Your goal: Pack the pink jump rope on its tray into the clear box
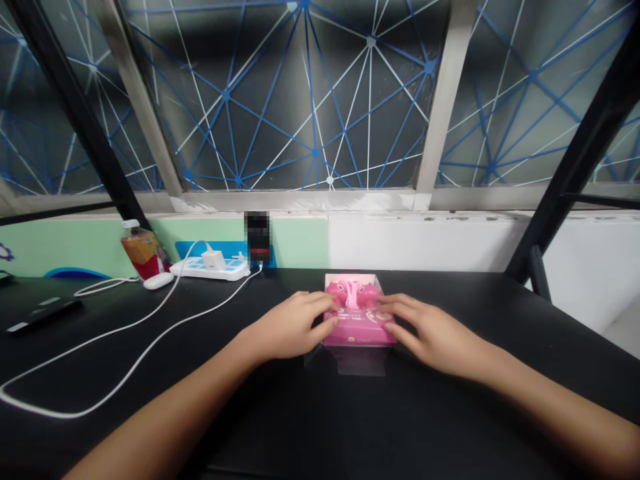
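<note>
A small pink box (357, 328) with a clear upper part lies on the black table in front of me. Two rounded pink pieces (369, 293) show inside, with a pale pink bundle (353, 295) between them; their exact kind is unclear. My left hand (295, 325) holds the box's left side, thumb at the near corner and fingers along the edge. From the right, my right hand (425, 330) grips the opposite side with its fingertips. A faint see-through patch (361, 363) appears just before the box, either clear plastic or a reflection.
At the back left stand a drink pouch (145, 250) and a white power strip (190, 268) with a charger (213, 259). A white cable (150, 360) loops over the left tabletop near a dark flat object (45, 315). Black frame posts (575, 143) rise at both sides.
</note>
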A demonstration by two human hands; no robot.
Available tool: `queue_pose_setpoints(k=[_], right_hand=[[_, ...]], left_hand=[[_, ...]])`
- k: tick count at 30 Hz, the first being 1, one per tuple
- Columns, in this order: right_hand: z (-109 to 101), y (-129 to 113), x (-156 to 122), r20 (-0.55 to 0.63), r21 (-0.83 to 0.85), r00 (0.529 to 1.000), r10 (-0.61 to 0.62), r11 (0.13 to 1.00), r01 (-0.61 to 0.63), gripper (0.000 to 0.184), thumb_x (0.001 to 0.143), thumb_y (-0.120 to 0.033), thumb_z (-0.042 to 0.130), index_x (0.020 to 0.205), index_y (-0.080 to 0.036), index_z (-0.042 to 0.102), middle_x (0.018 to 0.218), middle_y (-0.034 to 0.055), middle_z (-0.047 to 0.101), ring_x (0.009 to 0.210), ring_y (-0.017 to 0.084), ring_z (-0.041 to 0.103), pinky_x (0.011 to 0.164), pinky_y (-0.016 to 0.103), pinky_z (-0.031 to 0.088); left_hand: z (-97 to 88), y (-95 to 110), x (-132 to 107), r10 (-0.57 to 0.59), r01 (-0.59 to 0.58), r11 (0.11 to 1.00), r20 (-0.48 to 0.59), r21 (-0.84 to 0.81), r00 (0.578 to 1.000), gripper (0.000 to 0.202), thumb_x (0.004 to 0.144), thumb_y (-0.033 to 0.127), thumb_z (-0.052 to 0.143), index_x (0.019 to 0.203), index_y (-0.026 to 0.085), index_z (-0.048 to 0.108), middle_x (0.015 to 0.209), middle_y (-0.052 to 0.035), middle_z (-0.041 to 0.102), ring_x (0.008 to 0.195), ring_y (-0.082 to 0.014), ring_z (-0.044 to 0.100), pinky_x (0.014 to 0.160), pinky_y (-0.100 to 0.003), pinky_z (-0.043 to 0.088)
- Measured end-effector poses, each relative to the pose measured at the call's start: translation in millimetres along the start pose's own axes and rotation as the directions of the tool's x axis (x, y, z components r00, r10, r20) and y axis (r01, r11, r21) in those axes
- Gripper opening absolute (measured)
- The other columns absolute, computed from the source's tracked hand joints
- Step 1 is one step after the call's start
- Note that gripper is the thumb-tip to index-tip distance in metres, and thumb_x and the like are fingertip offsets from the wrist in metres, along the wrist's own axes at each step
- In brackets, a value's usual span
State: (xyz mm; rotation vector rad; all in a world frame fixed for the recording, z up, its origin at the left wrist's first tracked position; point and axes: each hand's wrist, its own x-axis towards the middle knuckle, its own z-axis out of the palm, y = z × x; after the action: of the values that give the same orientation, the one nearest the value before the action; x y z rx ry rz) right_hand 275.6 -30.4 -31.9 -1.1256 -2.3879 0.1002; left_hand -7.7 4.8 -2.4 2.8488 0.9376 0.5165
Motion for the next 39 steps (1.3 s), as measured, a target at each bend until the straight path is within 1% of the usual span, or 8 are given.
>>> queue_pose_setpoints(k=[6,10,12,15,18,23,30,39], right_hand=[[-6.2,-3.5,-4.7,0.089,0.088,0.996,0.01,0.996,-0.018,0.049,0.093,-0.039,0.056,0.14,-0.029,0.047,0.147,0.0085,0.045,0.127,0.028,0.053,0.105,0.047,0.045],[-3.4,-8.6,-12.1,0.161,-0.047,0.987,0.027,0.999,-0.019,0.084,0.081,-0.047,0.069,0.152,-0.026,0.029,0.155,0.0124,0.033,0.134,0.035,0.043,0.107,0.053,0.042],[-1.9,-13.6,-13.2,0.13,-0.113,0.991,0.007,0.994,0.008,0.089,0.078,-0.046,0.071,0.153,-0.023,0.028,0.156,0.0138,0.033,0.137,0.037,0.038,0.107,0.056,0.039],[-3.9,-26.7,-11.2,0.11,-0.15,0.989,-0.102,0.982,0.118,0.066,0.082,-0.041,0.068,0.142,-0.025,0.048,0.153,0.0126,0.038,0.138,0.037,0.036,0.107,0.057,0.038],[-7.2,-43.3,-9.7,0.19,-0.11,0.957,-0.222,0.963,0.245,0.03,0.092,-0.034,0.057,0.121,-0.028,0.065,0.14,0.0085,0.054,0.127,0.03,0.051,0.105,0.051,0.041],[0.6,-58.1,-13.8,0.224,0.006,0.919,-0.325,0.943,0.332,0.031,0.094,-0.023,0.051,0.121,-0.026,0.065,0.116,0.0066,0.07,0.107,0.024,0.065,0.097,0.041,0.049],[1.1,-63.9,-15.6,0.335,0.044,0.891,-0.307,0.95,0.311,0.033,0.095,-0.012,0.044,0.121,-0.019,0.064,0.113,0.0099,0.071,0.106,0.023,0.065,0.091,0.035,0.051],[-20.3,-92.9,-21.2,0.408,0.333,0.814,-0.414,0.897,0.289,0.018,0.098,-0.028,0.05,0.096,-0.023,0.067,0.103,0.003,0.072,0.103,0.019,0.064,0.096,0.032,0.047]], left_hand=[[-1.2,-0.7,-1.8,-0.002,0.002,0.999,-0.001,-0.038,1.0,0.024,0.096,0.031,0.05,0.117,0.025,0.061,0.122,-0.0037,0.065,0.107,-0.0215,0.062,0.097,-0.037,0.044],[-2.5,-2.6,-1.8,-0.006,0.007,0.998,0.025,-0.055,1.0,0.02,0.091,0.031,0.058,0.109,0.024,0.062,0.117,-0.0036,0.066,0.098,-0.0204,0.064,0.089,-0.034,0.048],[-2.2,-4.3,-1.4,-0.015,0.015,0.999,0.012,-0.037,1.0,0.019,0.088,0.032,0.061,0.105,0.023,0.062,0.116,-0.0042,0.067,0.099,-0.0218,0.064,0.089,-0.034,0.047],[-0.2,-6.6,-0.9,-0.03,0.03,0.999,-0.013,-0.016,0.999,0.016,0.087,0.033,0.062,0.099,0.023,0.064,0.112,-0.0041,0.068,0.098,-0.0226,0.065,0.089,-0.034,0.048],[2.4,-6.3,-1.2,-0.049,0.048,0.999,-0.034,-0.018,0.998,0.017,0.085,0.034,0.062,0.098,0.024,0.065,0.108,-0.0026,0.07,0.09,-0.0213,0.067,0.084,-0.032,0.049],[7.2,-1.1,-0.7,-0.136,0.138,0.99,-0.082,0.023,0.987,0.023,0.08,0.032,0.062,0.102,0.025,0.067,0.097,-0.0003,0.072,0.079,-0.0197,0.068,0.072,-0.028,0.049],[13.7,-2.0,4.8,-0.296,0.3,0.954,-0.115,0.019,0.948,0.023,0.074,0.033,0.065,0.096,0.026,0.071,0.088,0.0028,0.073,0.07,-0.0166,0.067,0.062,-0.024,0.044],[17.8,-22.7,25.1,-0.441,0.43,0.895,-0.095,-0.115,0.892,0.031,0.077,0.042,0.062,0.101,0.024,0.07,0.085,-0.0023,0.075,0.075,-0.0212,0.069,0.067,-0.026,0.048]])
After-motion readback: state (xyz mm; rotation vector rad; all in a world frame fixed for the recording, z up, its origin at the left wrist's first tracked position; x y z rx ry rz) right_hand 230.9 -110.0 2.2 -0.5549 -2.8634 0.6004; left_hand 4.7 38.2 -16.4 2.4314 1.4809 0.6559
